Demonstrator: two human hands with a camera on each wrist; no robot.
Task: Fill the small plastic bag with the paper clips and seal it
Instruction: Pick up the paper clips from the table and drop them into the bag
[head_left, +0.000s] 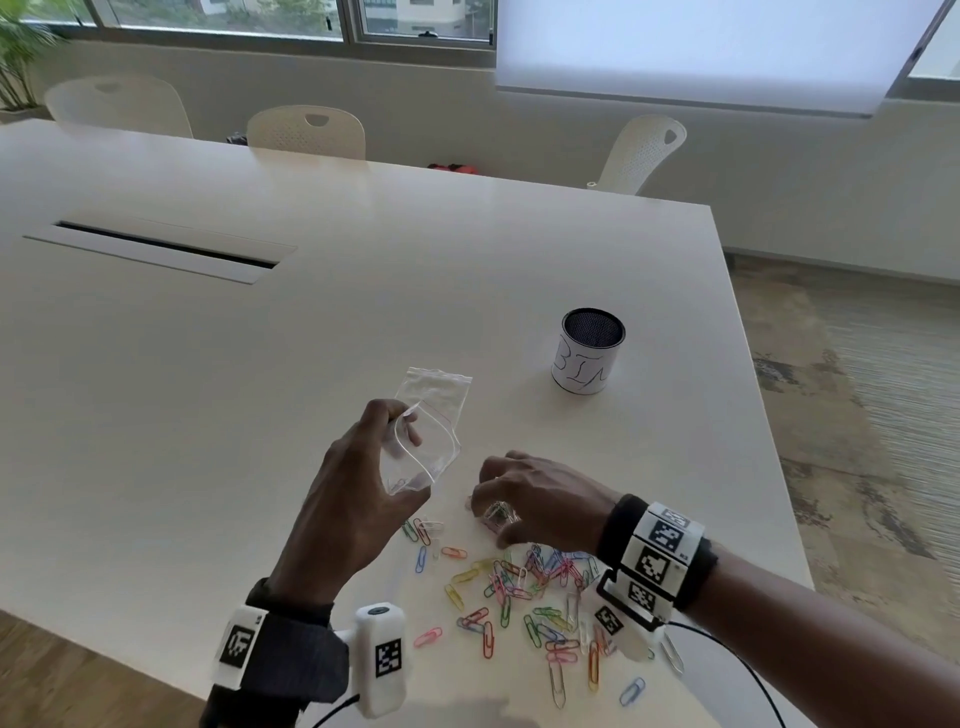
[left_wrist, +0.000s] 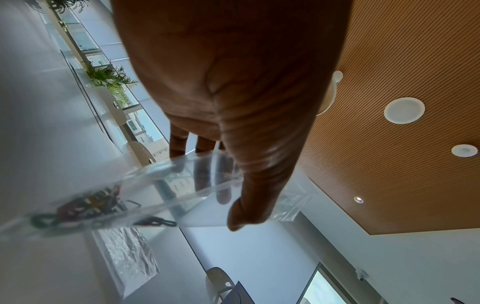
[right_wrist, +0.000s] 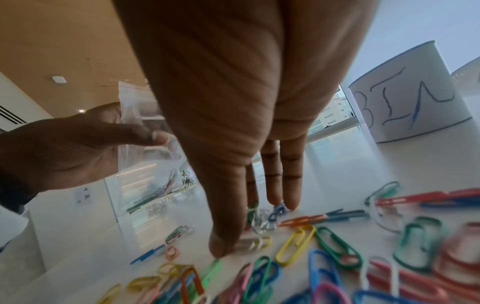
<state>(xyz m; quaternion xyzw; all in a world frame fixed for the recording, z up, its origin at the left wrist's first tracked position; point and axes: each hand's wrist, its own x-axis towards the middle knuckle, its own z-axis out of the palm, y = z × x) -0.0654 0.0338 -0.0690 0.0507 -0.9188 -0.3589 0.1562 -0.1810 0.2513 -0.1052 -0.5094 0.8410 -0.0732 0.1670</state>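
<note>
My left hand (head_left: 379, 457) holds a small clear zip bag (head_left: 431, 447) above the table with its mouth gaping toward the right hand. Thumb and fingers pinch its rim (left_wrist: 207, 185). A few paper clips (right_wrist: 161, 191) lie in the bag's bottom. My right hand (head_left: 498, 504) is down on the white table (head_left: 260, 364) just right of the bag. Its fingertips (right_wrist: 275, 197) and thumb close round a small cluster of clips (right_wrist: 259, 220). The pile of coloured paper clips (head_left: 535, 582) is spread under and behind that wrist, toward the front edge.
A second empty clear bag (head_left: 441, 382) lies flat on the table behind the held one. A white cup marked BIN (head_left: 589, 353) stands to the far right. The table's right edge (head_left: 753, 415) is near; a cable slot (head_left: 161, 249) sits far left.
</note>
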